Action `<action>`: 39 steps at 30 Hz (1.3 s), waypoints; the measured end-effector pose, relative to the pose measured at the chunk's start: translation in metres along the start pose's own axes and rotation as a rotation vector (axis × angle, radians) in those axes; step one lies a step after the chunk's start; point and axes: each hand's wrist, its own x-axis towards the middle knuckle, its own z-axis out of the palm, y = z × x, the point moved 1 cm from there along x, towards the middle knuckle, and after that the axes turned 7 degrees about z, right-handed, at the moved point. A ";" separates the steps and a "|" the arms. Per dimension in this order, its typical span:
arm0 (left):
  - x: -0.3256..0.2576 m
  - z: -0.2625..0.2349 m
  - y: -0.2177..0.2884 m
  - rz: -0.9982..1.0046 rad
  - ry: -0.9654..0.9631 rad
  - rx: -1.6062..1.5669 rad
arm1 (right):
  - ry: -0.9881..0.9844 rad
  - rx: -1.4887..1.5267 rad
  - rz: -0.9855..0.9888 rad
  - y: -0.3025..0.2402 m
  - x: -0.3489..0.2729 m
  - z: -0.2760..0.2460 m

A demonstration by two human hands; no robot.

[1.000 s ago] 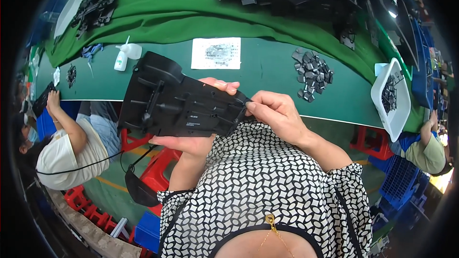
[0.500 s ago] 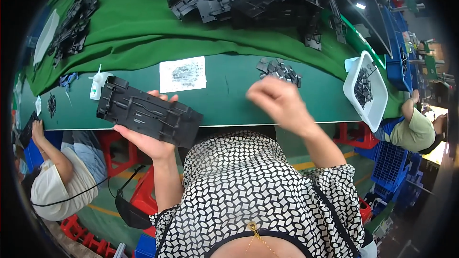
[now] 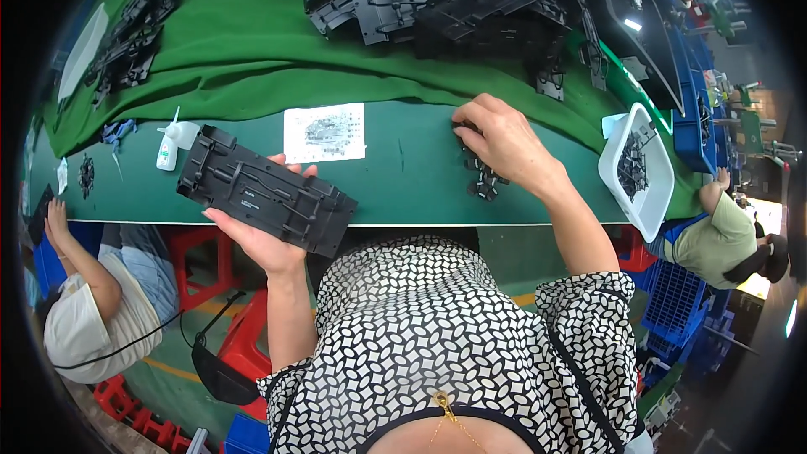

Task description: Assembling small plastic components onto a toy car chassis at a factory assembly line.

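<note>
A black plastic model car chassis [image 3: 261,193] rests tilted in my left hand [image 3: 265,244], its underside facing me. The fingers of that hand wrap behind it and the thumb lies along its near edge. On the green table, my right hand [image 3: 508,143] reaches over a pile of small black plastic parts [image 3: 483,181] and covers much of it. Its thumb and forefinger pinch at a small black part at the pile's far left; the part's exact shape is hidden.
A printed white sheet [image 3: 325,133] lies behind the chassis, with a white squeeze bottle [image 3: 169,147] to its left. At right stands a white bin [image 3: 605,172] of black parts. More chassis [image 3: 437,4] are heaped on green cloth [image 3: 252,42]. Other people sit on both sides.
My right hand has moved forward, its fingers coming down onto the pile of small parts. My left hand holds the chassis in nearly the same place.
</note>
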 end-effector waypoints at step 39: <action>0.002 0.003 0.004 -0.054 0.077 0.036 | 0.140 0.078 -0.556 -0.091 0.051 0.055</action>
